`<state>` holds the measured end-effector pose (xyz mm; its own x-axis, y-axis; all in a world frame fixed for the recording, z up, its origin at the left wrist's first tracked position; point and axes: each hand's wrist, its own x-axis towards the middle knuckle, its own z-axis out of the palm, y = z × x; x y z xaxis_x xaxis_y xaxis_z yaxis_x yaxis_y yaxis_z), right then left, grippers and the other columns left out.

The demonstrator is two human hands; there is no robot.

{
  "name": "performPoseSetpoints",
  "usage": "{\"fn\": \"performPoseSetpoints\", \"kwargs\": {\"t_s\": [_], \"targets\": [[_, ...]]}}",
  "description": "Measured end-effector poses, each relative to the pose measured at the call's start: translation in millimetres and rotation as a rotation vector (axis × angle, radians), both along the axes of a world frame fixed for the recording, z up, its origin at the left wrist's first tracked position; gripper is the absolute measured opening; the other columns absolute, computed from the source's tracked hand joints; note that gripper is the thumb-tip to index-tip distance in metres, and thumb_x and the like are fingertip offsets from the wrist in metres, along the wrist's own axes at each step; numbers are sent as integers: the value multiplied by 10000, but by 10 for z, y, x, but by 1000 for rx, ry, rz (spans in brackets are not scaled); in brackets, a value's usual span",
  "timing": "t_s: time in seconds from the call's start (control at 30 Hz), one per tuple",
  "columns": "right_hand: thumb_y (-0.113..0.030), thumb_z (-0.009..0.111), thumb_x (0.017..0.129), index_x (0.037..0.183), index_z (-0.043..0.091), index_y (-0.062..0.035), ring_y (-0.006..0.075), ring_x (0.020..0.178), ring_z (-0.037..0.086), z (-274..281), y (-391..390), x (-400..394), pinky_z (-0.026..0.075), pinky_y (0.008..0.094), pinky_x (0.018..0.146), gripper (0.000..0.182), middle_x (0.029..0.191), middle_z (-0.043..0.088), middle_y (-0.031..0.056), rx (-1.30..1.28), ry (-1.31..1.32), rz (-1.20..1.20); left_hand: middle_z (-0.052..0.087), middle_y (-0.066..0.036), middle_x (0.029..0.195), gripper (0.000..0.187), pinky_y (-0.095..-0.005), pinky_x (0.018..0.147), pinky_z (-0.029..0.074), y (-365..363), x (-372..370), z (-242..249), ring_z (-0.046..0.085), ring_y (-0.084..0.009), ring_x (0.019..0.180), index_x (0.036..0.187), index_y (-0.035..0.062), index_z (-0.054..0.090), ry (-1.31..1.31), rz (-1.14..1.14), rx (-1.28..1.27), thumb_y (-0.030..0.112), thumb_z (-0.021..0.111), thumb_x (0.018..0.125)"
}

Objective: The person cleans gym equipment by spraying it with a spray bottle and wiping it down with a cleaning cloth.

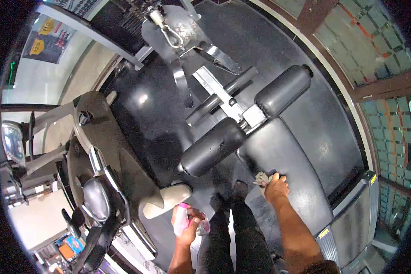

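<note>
My left hand [190, 228] is closed around a clear plastic bottle [181, 220] with a bright pink top, held low in front of my legs. My fingers hide part of the bottle. Bunched in my right hand [277, 188] is a beige cloth [261, 179], which sits against the near edge of the long black padded bench [297, 169]. At the far end of that bench are two black foam rollers, one on the left [212, 147] and one on the right [284, 91], fixed to a white metal bracket [254, 116].
A brown and grey exercise machine [116, 150] with a black seat stands to my left. Ahead, a cable with a metal hook [171, 36] and hanging straps [180, 80] comes near the bench frame. A treadmill-like deck [351, 219] lies at right, beside windowed walls [388, 132].
</note>
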<state>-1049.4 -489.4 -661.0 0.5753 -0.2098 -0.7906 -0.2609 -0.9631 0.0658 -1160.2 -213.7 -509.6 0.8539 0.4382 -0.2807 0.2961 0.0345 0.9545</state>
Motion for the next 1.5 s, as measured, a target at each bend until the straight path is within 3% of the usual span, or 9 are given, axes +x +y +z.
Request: {"fn": "performPoseSetpoints", "kwargs": {"t_s": [0.2,0.33,0.53,0.67,0.73,0.8,0.97,1.3,1.5], "targets": [[-381,661,905,1216,367,-9,455,1061,597,-183,-368,-71,499,472,926,567,1219,520,287,346,-104,-42,629,-49,787,166,-313,698,543,419,314,-222,630,-138,704,964,6,581,37,66,-63,31,698,849],[-134,638,906,1205,393,5,321,1020,582,484,-86,200,454,386,928,411,1151,536,214,844,-376,-556,571,-29,794,211,-262,644,464,514,1076,-81,527,-100,690,1086,48,515,178,-30,336,95,639,922],[44,609,794,1246,507,-15,332,1070,530,1300,1145,1000,419,417,963,467,1137,524,176,954,-1212,-161,614,-28,1031,268,-259,778,474,642,1165,-576,561,-108,872,1001,26,578,-28,-65,441,60,777,824],[-31,717,676,1224,584,-121,411,988,522,1118,1787,738,442,510,884,571,1122,527,197,659,-1041,171,621,-68,1140,287,-267,865,460,602,1205,-458,560,-115,967,1014,20,568,206,-7,215,36,775,816],[-28,723,625,1212,590,-154,424,982,521,1139,1878,584,452,524,811,615,1064,527,173,791,-1008,290,617,-80,1163,308,-274,828,463,672,1178,-548,547,-119,922,1006,23,547,139,-41,196,41,782,808],[-28,712,618,1142,615,-137,403,939,537,1246,1821,586,457,515,748,545,988,522,146,871,-918,294,623,-67,1085,303,-257,726,468,707,1214,-517,519,-93,815,954,28,533,138,-63,174,58,790,796],[-33,687,652,1128,593,-86,388,856,547,1288,1607,1143,461,488,714,487,952,526,166,685,-1060,166,621,-65,1026,566,-294,830,478,815,1253,-521,557,-137,914,1224,-37,557,250,-153,125,238,831,812],[-92,677,670,1088,605,-83,345,791,567,1441,1845,907,463,462,696,424,891,537,116,695,-923,299,532,-3,916,557,-282,750,464,858,1146,-697,496,-114,815,1212,-14,541,229,-165,92,264,823,819],[-125,651,729,1091,619,-71,342,836,556,1224,1891,1045,455,482,700,368,906,536,144,485,-1226,289,541,0,922,542,-258,714,444,824,1148,-762,485,-97,817,1167,-7,541,131,-117,21,290,828,815]]}}
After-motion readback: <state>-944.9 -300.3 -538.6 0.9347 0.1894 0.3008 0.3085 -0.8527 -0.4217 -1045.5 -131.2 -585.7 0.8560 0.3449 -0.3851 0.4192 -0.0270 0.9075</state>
